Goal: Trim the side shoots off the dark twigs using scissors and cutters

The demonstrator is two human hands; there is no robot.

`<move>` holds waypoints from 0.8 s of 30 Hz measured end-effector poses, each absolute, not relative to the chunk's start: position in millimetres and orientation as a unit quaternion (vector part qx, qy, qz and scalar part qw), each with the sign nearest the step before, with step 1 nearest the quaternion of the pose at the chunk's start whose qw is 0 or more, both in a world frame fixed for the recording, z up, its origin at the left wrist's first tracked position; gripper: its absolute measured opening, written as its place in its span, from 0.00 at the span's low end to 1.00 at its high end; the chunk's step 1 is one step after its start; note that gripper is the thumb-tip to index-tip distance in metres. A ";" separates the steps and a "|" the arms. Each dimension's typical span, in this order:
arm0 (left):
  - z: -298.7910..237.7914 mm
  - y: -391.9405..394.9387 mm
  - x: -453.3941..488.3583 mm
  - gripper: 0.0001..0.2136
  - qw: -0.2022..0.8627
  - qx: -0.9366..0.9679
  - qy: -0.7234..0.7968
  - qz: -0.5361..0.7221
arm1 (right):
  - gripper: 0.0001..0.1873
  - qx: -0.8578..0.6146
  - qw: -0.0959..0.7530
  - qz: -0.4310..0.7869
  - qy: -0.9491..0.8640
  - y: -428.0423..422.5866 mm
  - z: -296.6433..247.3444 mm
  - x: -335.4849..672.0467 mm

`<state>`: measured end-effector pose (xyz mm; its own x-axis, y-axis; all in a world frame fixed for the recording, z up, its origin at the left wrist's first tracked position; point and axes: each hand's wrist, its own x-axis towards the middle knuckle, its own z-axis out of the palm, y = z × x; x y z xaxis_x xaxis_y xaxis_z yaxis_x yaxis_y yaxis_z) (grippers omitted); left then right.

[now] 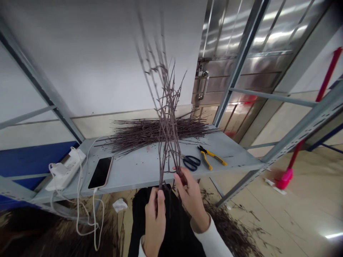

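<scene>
Thin dark twigs (167, 117) rise upright from both my hands, crossing one another above the shelf edge. Their upper tips are blurred against the wall. My left hand (155, 217) is closed round the lower ends of one bunch. To its right, my right hand (189, 194) grips the lower ends of another bunch between thumb and fingers. Behind them a large pile of similar twigs (134, 134) lies across the grey shelf (128, 171). Dark-handled scissors (191, 162) rest just beyond my right hand, beside yellow-handled pliers (211, 157).
A phone (100, 173) on a white cable and a white power strip (65, 169) lie on the shelf's left. Metal posts (238, 67) frame the shelf. Twig scraps (233, 232) litter the floor, and a red-handled broom (294, 157) stands at right.
</scene>
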<state>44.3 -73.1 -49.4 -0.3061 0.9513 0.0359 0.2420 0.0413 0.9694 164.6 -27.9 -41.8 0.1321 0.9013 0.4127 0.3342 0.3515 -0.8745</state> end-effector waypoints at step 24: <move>-53.1 -71.2 44.1 0.18 0.344 0.628 0.612 0.336 | 0.19 -0.528 0.504 0.040 -0.682 -17.7 -93.7 213.8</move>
